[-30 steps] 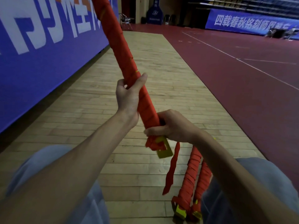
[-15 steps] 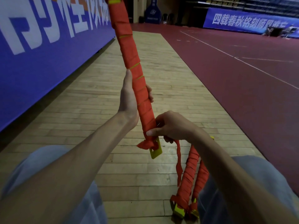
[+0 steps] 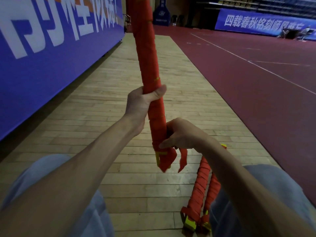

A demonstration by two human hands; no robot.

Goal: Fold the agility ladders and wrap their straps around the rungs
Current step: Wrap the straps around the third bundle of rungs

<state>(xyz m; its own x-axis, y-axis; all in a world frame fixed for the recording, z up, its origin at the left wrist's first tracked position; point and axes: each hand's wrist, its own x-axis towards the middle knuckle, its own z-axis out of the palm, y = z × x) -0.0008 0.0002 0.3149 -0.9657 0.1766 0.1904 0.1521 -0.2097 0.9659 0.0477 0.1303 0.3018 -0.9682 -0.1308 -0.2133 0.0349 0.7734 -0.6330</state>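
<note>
**Item 1. Ladder bundle** (image 3: pixel 147 65): folded rungs wound in red strap. It is held nearly upright in front of the person, with the top running out of view and the lower end raised above the floor between the knees. Held this way, the loose strap can hang free for winding. Yellow rung ends (image 3: pixel 159 156) show at the bottom, where the wrap is not yet closed.

**Item 2. Left hand** (image 3: pixel 142 103): curled round the bundle at mid-length, thumb laid across the front. It serves as the anchor, steadying the bundle against turning.

**Item 3. Right hand** (image 3: pixel 181 134): clasps the lower end, thumb pressed on the last turns and fingers curled behind. It probably traps the strap there to hold tension, but the fingers are hidden, so the exact hold cannot be confirmed.

**Item 4. Strap tail** (image 3: pixel 183 159): a short loose length dangling just below the right hand. Judgement: only the final turns and a tuck remain.

**Item 5. Finished bundles** (image 3: pixel 200 189): two, fully wrapped, lying side by side and touching on the wooden floor (image 3: pixel 136 185) by the right knee. They are set aside within reach.

**Item 6. Surroundings**: blue banner (image 3: pixel 42 52) to the left, red court (image 3: pixel 248 91) to the right.
</note>
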